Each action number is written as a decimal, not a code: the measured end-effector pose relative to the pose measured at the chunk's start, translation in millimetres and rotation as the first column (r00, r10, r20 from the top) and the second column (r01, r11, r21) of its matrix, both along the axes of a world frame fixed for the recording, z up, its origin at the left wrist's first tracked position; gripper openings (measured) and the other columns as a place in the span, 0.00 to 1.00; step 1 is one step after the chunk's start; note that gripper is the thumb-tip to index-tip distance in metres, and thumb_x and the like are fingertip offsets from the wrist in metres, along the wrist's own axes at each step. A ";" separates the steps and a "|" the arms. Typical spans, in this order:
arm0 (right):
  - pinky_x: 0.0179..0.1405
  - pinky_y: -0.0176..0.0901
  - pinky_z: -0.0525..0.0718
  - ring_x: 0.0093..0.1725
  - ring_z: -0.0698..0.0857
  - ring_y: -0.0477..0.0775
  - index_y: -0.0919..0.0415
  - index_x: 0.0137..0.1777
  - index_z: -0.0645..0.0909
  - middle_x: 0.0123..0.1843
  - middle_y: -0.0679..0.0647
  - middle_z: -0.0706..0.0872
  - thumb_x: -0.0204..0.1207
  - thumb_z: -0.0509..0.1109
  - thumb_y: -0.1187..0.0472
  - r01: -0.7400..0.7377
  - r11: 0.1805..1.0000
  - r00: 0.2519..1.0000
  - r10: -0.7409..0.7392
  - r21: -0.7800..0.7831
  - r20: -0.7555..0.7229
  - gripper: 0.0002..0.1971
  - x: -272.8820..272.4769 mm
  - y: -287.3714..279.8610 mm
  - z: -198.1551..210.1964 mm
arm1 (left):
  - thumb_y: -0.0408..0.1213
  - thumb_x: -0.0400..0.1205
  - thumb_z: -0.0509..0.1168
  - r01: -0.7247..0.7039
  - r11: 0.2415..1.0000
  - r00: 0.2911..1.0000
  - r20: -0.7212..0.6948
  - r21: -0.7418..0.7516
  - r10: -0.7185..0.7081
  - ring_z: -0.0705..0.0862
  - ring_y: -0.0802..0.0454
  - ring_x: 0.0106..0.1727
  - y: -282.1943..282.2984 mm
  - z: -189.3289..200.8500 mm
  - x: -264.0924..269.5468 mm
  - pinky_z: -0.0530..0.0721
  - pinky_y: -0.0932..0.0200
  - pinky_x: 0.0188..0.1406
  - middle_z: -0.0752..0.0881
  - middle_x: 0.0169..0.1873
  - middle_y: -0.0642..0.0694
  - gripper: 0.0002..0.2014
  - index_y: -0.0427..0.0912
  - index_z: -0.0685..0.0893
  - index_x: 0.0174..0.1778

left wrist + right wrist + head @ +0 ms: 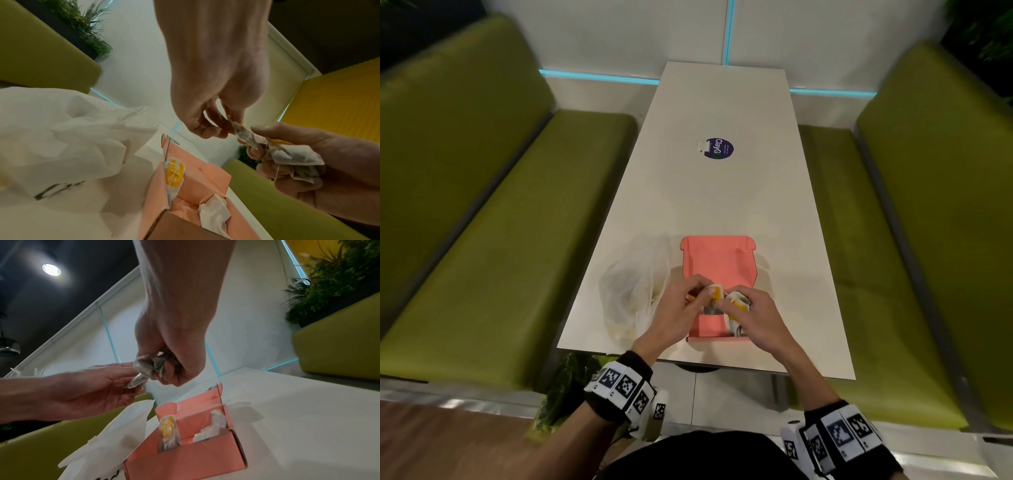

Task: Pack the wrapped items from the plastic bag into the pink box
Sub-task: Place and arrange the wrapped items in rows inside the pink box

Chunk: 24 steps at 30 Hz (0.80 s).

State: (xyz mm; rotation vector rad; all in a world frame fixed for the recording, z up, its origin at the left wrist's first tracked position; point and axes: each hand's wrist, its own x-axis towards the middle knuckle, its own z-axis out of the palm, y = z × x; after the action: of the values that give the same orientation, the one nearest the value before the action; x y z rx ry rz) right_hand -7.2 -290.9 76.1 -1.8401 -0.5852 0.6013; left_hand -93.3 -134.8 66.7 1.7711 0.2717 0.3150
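Note:
An open pink box [717, 260] stands on the white table [722, 192] near its front edge, lid tipped back. Two wrapped tea bags lie inside: one with a yellow tag [167, 428] at the left wall, a white one [216, 425] at the right. Both hands hover over the box. My left hand [681, 308] pinches one wrapped tea bag [244, 135] with fingers and thumb. My right hand [753, 308] grips a bunch of wrapped tea bags [294, 159]. The two hands meet at that one bag. The crumpled clear plastic bag [633, 284] lies left of the box.
A round purple sticker [717, 148] lies mid-table. Green bench seats [482, 240] flank the table on both sides. A white wall with blue light strips closes the far end. Plants [329, 280] sit behind the right bench back.

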 end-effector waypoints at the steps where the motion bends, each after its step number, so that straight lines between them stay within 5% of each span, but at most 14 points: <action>1: 0.36 0.35 0.76 0.33 0.78 0.42 0.54 0.38 0.86 0.32 0.46 0.83 0.77 0.75 0.57 -0.011 1.000 1.000 0.011 -0.002 0.017 0.06 0.1 0.4 1.3 | 0.36 0.87 0.66 0.006 1.000 1.000 -0.001 -0.016 -0.006 0.84 0.56 0.37 -0.7 0.8 0.3 0.85 0.58 0.37 0.87 0.36 0.52 0.06 0.43 0.87 0.47; 6: 0.34 0.37 0.74 0.31 0.77 0.42 0.55 0.36 0.87 0.30 0.47 0.82 0.76 0.76 0.58 0.014 1.000 1.000 -0.013 -0.027 0.016 0.07 1.9 1.4 -0.1 | 0.39 0.86 0.68 0.018 1.000 1.000 -0.021 0.020 -0.018 0.87 0.56 0.45 0.4 0.3 -1.5 0.84 0.64 0.43 0.89 0.45 0.53 0.05 0.43 0.87 0.54; 10: 0.35 0.40 0.76 0.32 0.78 0.43 0.56 0.41 0.89 0.33 0.51 0.86 0.76 0.76 0.58 0.025 0.998 0.999 -0.024 -0.050 0.033 0.05 1.9 -1.0 -3.5 | 0.33 0.80 0.73 0.007 1.000 0.999 -0.040 -0.027 -0.008 0.90 0.51 0.47 -2.0 -7.1 -7.6 0.87 0.57 0.46 0.90 0.46 0.50 0.08 0.43 0.85 0.54; 13: 0.32 0.32 0.73 0.30 0.76 0.40 0.53 0.36 0.85 0.29 0.43 0.82 0.77 0.75 0.59 0.043 0.999 0.997 -0.041 -0.018 0.066 0.08 -0.3 1.4 -3.1 | 0.28 0.80 0.72 -0.053 0.998 0.998 -0.027 -0.043 0.052 0.90 0.53 0.44 -4.7 -7.7 -6.7 0.89 0.51 0.47 0.90 0.42 0.50 0.06 0.42 0.85 0.50; 16: 0.32 0.32 0.72 0.31 0.76 0.40 0.53 0.36 0.84 0.30 0.45 0.82 0.78 0.74 0.58 0.061 0.998 0.991 -0.059 -0.010 0.118 0.08 -0.9 6.0 -1.3 | 0.27 0.81 0.71 -0.073 0.996 0.997 -0.014 -0.049 0.073 0.90 0.51 0.45 -3.4 -4.8 -2.6 0.90 0.47 0.48 0.90 0.42 0.52 0.09 0.47 0.85 0.48; 20: 0.32 0.35 0.73 0.31 0.77 0.43 0.56 0.37 0.84 0.32 0.50 0.84 0.78 0.74 0.59 0.076 0.997 0.982 -0.072 -0.017 0.175 0.08 2.6 10.7 1.6 | 0.29 0.81 0.72 -0.111 0.994 0.994 -0.007 -0.001 0.111 0.89 0.51 0.46 -3.0 -0.7 1.1 0.88 0.58 0.44 0.89 0.44 0.53 0.10 0.49 0.83 0.50; 24: 0.34 0.38 0.73 0.36 0.80 0.45 0.54 0.39 0.85 0.36 0.49 0.85 0.76 0.75 0.55 0.113 0.980 0.983 -0.086 -0.161 0.164 0.07 10.0 5.8 -17.5 | 0.39 0.82 0.71 -0.107 0.968 0.989 -0.079 0.227 0.128 0.83 0.57 0.42 -0.9 -15.5 -11.9 0.81 0.68 0.39 0.84 0.44 0.53 0.08 0.50 0.79 0.53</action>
State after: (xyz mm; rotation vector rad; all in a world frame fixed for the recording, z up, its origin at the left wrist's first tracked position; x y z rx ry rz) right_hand 2.8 -285.0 58.6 -2.0783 -0.5540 0.4540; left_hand -105.1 -135.7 51.3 1.9975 0.4235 0.3593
